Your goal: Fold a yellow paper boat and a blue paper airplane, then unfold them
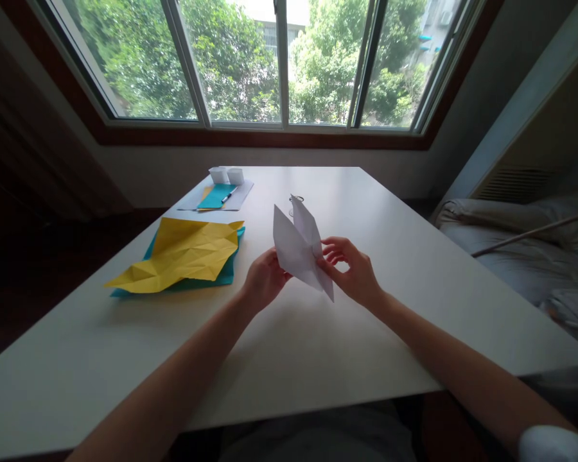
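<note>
Item one: white paper, partly folded into pointed flaps, held up above the middle of the tabletop and clear of its surface. My left hand grasps its lower left edge, thumb in front; my right hand pinches the right flap, fingertips curled onto the fold. Both hands are closed on the paper, neither resting on the tabletop. Item two: yellow sheet, heavily creased and opened flat, lying to my left on top of a teal sheet whose edges show beneath it. Item three: at the far side, a pale sheet carrying a small teal square and a pen, with two small white boxes just behind. Item four: a small clear object behind the white paper, too hidden to identify. Item five: window beyond the tabletop; bed at right. Step in hand, by my reading: a fold midway, the flaps being aligned in the air. The next move seems to call for matched edges and a firm pinch along the crease, the left hand steadying.
</note>
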Demonstrator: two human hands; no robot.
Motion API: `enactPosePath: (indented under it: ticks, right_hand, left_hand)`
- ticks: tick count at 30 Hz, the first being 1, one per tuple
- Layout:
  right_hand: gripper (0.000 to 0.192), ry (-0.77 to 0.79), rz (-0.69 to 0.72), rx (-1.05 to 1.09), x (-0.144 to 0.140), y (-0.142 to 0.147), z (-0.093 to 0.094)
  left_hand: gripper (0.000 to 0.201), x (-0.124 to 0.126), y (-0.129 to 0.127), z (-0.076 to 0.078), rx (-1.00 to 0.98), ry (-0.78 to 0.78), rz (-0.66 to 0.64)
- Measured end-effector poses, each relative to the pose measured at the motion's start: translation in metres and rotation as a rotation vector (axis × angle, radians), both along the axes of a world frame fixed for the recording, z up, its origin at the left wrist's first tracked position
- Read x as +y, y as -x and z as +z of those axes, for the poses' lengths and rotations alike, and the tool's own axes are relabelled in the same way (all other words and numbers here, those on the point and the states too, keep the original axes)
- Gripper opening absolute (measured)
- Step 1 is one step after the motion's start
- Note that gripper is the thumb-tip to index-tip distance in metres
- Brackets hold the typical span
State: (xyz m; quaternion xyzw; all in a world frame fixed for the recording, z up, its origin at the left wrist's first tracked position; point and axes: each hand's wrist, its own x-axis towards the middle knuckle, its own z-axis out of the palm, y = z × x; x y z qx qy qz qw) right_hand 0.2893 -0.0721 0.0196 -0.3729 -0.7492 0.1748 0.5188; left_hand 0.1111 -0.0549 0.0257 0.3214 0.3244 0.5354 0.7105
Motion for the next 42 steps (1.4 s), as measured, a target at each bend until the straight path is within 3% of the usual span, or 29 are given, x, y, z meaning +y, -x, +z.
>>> enactPosePath:
  ticks: [4,6,9,11,12,14,17,24,28,35,42]
  right_hand:
    - [0.033,-0.029,0.056,-0.055,-0.001,-0.001,-0.002]
    - [0.03,-0.016,0.046,-0.098,-0.001,-0.001,-0.002]
    - [0.029,-0.005,-0.018,-0.104,-0.001,-0.001,-0.002]
    - [0.028,-0.021,-0.062,-0.111,-0.001,-0.001,-0.002]
    - [0.028,-0.034,-0.077,-0.118,-0.001,-0.001,-0.002]
    - [0.028,-0.056,-0.081,-0.135,-0.002,-0.001,-0.001]
    - [0.029,-0.065,-0.052,-0.154,-0.005,0.0,0.0]
    - [0.033,-0.001,-0.092,-0.067,-0.006,0.001,-0.003]
    - [0.025,-0.055,-0.131,-0.119,-0.005,0.002,-0.002]
    - [0.033,-0.173,-0.089,-0.345,-0.004,0.0,0.006]
    - [0.029,-0.258,-0.125,-0.509,-0.007,-0.003,0.011]
  left_hand:
    - [0.012,0.001,-0.001,-0.002,0.096,-0.019,-0.045]
    - [0.012,0.004,0.001,-0.005,0.178,-0.039,-0.008]
    - [0.013,0.007,0.005,-0.008,0.371,-0.133,0.263]
    - [0.014,0.006,0.008,-0.007,0.528,-0.319,0.402]
    - [0.016,0.004,0.009,-0.006,0.605,-0.432,0.389]
    - [0.02,-0.001,0.009,-0.003,0.724,-0.609,0.246]
    - [0.019,-0.008,0.005,-0.001,0.767,-0.648,0.135]
    - [0.018,-0.011,-0.002,-0.003,0.647,-0.53,0.159]
    - [0.018,-0.011,-0.003,-0.005,0.654,-0.536,0.167]
    - [0.015,-0.013,-0.002,-0.008,0.797,-0.613,0.221]
    - [0.011,-0.021,-0.003,0.004,0.928,-0.777,0.338]
